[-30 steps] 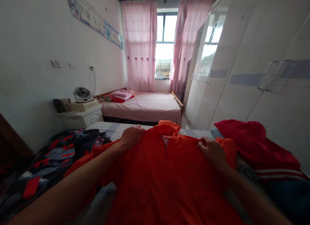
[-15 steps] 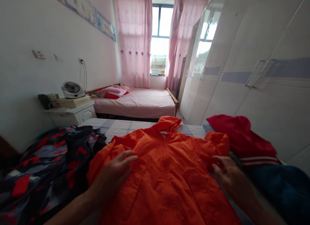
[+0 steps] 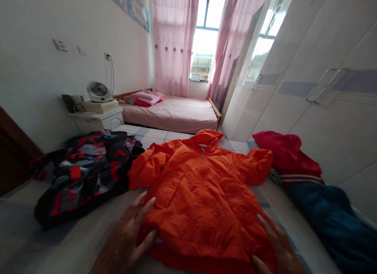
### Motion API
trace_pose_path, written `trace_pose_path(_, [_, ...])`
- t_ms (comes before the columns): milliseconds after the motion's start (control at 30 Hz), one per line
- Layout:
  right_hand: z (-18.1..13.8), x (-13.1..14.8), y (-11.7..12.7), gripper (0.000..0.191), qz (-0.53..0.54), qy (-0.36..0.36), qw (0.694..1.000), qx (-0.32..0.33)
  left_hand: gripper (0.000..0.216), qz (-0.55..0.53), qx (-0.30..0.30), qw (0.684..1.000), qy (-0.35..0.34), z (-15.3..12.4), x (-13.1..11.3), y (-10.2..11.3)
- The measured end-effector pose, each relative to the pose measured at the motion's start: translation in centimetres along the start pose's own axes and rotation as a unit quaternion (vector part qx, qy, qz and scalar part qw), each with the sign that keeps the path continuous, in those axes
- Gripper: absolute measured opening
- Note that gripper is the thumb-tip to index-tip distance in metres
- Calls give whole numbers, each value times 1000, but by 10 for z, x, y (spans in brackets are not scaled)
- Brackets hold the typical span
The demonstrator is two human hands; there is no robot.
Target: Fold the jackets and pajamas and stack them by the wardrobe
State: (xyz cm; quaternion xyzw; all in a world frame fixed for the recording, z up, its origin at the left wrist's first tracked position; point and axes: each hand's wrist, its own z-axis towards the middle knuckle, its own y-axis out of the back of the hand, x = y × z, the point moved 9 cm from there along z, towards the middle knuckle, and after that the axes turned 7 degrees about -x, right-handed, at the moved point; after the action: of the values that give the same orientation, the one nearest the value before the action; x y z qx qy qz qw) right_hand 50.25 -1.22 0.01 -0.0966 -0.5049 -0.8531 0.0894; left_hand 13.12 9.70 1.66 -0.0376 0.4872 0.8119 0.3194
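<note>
An orange hooded jacket [image 3: 191,191] lies front up on the bed, zipped along its middle, with the hood at the far end and both sleeves folded outward. At its lower left edge is my left hand [image 3: 126,234], open, the fingers and thumb spread against the fabric. My right hand [image 3: 279,242] rests along the lower right edge, thumb and fingers apart; the frame's bottom cuts off part of it. Neither hand has fabric gripped in it that I can see.
A black, grey and red patterned garment [image 3: 94,168] lies to the left. On the right are a red garment [image 3: 285,156] with white stripes and a dark teal one [image 3: 330,219]. Beyond stand a pink-covered bed [image 3: 182,113], a nightstand [image 3: 103,120] with a fan [image 3: 98,92], and white wardrobes [image 3: 294,124].
Both hands have moved down from the jacket's upper part and sleeves to the sides of its lower hem. My view has tilted down, bringing the hem and more of the bed into sight.
</note>
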Motion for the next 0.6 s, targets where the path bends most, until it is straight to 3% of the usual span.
trace_pose_path(100, [-7,19,2,82,-13,-5,1000,21,52,15,-11,999,51,0,1,3])
trace_pose_path(200, [-16,24,-1,74,-7,-38,999,31,54,-10,16,999,48,-8,-2,-3])
trace_pose_path(300, [-19,19,-2,61,-7,-77,997,-15,61,-71,28,996,43,-15,-3,-5])
trace_pose_path(367, [-19,15,-3,56,-19,-90,994,-51,55,-100,5,992,79,-17,6,-3])
trace_pose_path(467, [-15,15,-7,56,-36,-71,996,-50,51,-117,-24,985,128,-17,16,-4])
trace_pose_path(600, [-12,20,-6,58,-89,-24,995,-42,63,-168,17,983,68,-15,1,-14])
